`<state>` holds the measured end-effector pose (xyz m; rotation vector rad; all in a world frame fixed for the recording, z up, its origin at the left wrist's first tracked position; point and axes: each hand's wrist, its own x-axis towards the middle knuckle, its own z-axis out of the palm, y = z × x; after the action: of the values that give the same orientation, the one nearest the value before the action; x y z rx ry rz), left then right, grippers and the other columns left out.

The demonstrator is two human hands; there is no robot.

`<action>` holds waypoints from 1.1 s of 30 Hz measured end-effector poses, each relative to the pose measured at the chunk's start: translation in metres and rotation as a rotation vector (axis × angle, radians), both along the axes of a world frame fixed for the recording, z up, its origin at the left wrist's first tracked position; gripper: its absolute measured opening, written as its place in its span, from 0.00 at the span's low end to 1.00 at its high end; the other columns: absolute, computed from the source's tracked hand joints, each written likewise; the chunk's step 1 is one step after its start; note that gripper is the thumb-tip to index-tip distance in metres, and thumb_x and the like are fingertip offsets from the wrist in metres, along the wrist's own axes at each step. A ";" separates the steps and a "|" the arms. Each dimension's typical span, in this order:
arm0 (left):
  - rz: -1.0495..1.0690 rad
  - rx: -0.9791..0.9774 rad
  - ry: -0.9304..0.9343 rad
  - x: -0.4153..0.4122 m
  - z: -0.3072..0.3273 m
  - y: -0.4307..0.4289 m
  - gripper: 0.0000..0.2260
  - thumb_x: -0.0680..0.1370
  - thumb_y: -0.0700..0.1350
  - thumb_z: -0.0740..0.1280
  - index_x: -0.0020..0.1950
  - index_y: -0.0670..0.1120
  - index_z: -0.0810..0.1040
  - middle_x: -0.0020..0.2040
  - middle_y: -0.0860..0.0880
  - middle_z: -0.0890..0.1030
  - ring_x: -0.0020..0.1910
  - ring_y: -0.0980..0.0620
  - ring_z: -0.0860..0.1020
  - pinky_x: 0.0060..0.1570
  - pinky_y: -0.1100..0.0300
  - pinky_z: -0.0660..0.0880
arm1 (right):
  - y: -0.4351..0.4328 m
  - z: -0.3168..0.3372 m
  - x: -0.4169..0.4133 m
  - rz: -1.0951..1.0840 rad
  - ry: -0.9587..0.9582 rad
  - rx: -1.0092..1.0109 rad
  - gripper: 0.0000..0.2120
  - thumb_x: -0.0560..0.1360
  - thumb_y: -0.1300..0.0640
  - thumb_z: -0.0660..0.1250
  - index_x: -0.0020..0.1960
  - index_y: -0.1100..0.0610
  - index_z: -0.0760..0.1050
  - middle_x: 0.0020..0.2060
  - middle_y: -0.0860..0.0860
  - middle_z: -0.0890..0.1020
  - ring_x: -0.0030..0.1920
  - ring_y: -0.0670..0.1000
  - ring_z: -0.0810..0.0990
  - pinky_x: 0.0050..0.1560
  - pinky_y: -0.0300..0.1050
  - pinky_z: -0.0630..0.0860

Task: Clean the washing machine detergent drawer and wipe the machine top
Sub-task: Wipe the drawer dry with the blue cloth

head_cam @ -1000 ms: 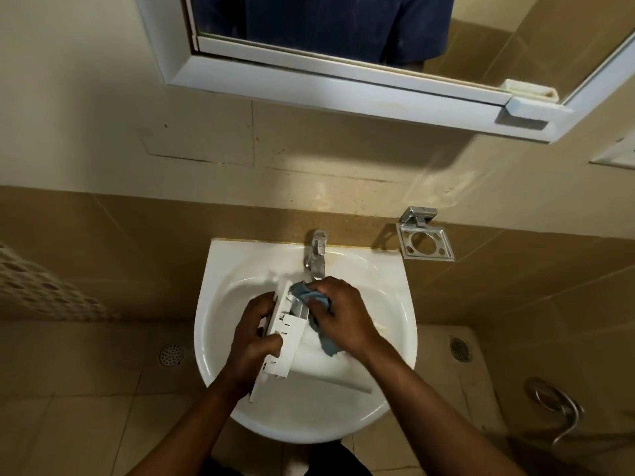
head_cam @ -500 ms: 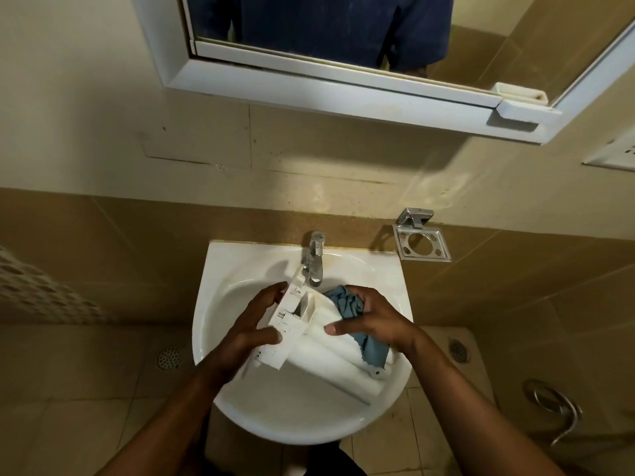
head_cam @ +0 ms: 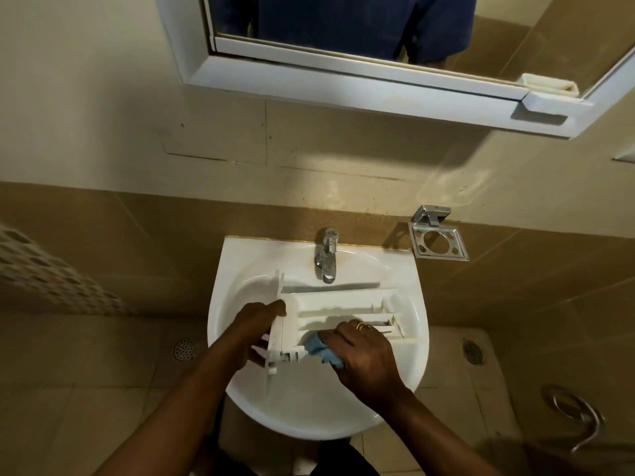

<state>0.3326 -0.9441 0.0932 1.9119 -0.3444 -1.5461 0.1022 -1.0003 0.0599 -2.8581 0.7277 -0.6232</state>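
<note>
**mopbucket:** Only the head view to go on here. Where's the detergent drawer (head_cam: 343, 312) sitting, and why there?

**suds_r_us:** It's out of the machine, lying crossways over the white basin (head_cam: 229, 297), just under the tap (head_cam: 326, 259), with the open compartments facing up. My guess is it's there so drips and gunk land in the sink and rinse water is close by. I can't see any water running. The washing machine isn't in shot at all.

**mopbucket:** And the hands?

**suds_r_us:** The left hand (head_cam: 256, 333) has the front-panel end, over on the left. Its fingers are together and curled over the panel's top edge. The bit below is smeared, so I can't place the thumb. I reckon it's bracing the drawer so it doesn't skate round the curved bowl while it gets scrubbed. The forearm comes in from bottom left with the wrist fairly straight.

The right hand (head_cam: 364, 355) is bunched round a blue cloth (head_cam: 323, 350). The fingers are curled close together, pushing it into the nearest compartment by the panel end. Knuckles are up, the wrist dips a little, and there's a gold ring on one finger. Only a wad of cloth pokes out left of the fist.

**mopbucket:** How far along?

**suds_r_us:** Mid-drawer, I'd say. I can't tell which slots are already clean, and the machine top presumably comes later. The chrome ring holder (head_cam: 439, 240) on the wall and the mirror (head_cam: 343, 77) above aren't involved.
</note>
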 end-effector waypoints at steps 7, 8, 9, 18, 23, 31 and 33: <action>0.103 -0.277 -0.547 -0.024 -0.025 0.001 0.15 0.76 0.43 0.71 0.35 0.44 0.67 0.32 0.45 0.73 0.32 0.49 0.72 0.38 0.55 0.72 | -0.006 0.006 -0.012 0.060 0.177 0.300 0.19 0.76 0.42 0.71 0.64 0.46 0.77 0.52 0.46 0.81 0.51 0.48 0.79 0.52 0.40 0.76; 0.108 -0.319 -0.587 -0.025 -0.027 0.002 0.15 0.75 0.42 0.71 0.35 0.44 0.67 0.31 0.46 0.74 0.32 0.48 0.73 0.39 0.54 0.72 | -0.010 0.009 -0.015 0.057 0.227 0.405 0.22 0.76 0.36 0.70 0.65 0.46 0.76 0.54 0.45 0.80 0.53 0.46 0.78 0.53 0.37 0.75; 0.102 -0.361 -0.626 -0.027 -0.029 0.003 0.15 0.74 0.42 0.72 0.34 0.45 0.67 0.32 0.46 0.74 0.32 0.48 0.73 0.39 0.53 0.72 | -0.013 0.012 -0.017 0.048 0.266 0.478 0.23 0.77 0.34 0.67 0.65 0.45 0.77 0.54 0.44 0.80 0.52 0.45 0.78 0.52 0.36 0.74; 0.094 -0.608 -0.754 -0.038 -0.047 0.007 0.16 0.72 0.36 0.74 0.35 0.45 0.68 0.35 0.49 0.75 0.37 0.48 0.75 0.38 0.48 0.74 | 0.008 0.002 0.042 -0.217 0.071 0.256 0.21 0.82 0.46 0.59 0.73 0.51 0.70 0.68 0.53 0.73 0.67 0.53 0.71 0.65 0.48 0.70; 0.075 -0.580 -0.785 -0.027 -0.061 0.012 0.15 0.72 0.37 0.73 0.35 0.47 0.68 0.33 0.49 0.73 0.34 0.48 0.73 0.35 0.50 0.72 | -0.016 -0.011 0.017 -0.189 0.207 0.287 0.17 0.73 0.52 0.65 0.61 0.49 0.79 0.57 0.51 0.80 0.57 0.56 0.77 0.54 0.50 0.74; 0.073 -0.446 -0.739 -0.012 -0.084 -0.001 0.14 0.74 0.38 0.73 0.37 0.43 0.69 0.34 0.46 0.74 0.33 0.47 0.74 0.37 0.51 0.72 | -0.062 -0.001 -0.036 -0.625 -0.091 0.523 0.11 0.77 0.59 0.66 0.58 0.56 0.82 0.52 0.52 0.83 0.51 0.51 0.80 0.50 0.28 0.69; 0.046 -0.396 -0.742 -0.013 -0.088 -0.010 0.14 0.74 0.39 0.73 0.36 0.42 0.68 0.34 0.45 0.75 0.34 0.47 0.75 0.36 0.52 0.71 | -0.063 0.002 -0.032 -0.656 -0.186 0.573 0.11 0.76 0.64 0.69 0.57 0.55 0.83 0.51 0.50 0.83 0.51 0.49 0.80 0.50 0.28 0.69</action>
<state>0.3198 -0.9545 0.0048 2.0679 -0.8425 -0.6141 0.0699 -1.0633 0.0620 -1.9914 1.5289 -0.6041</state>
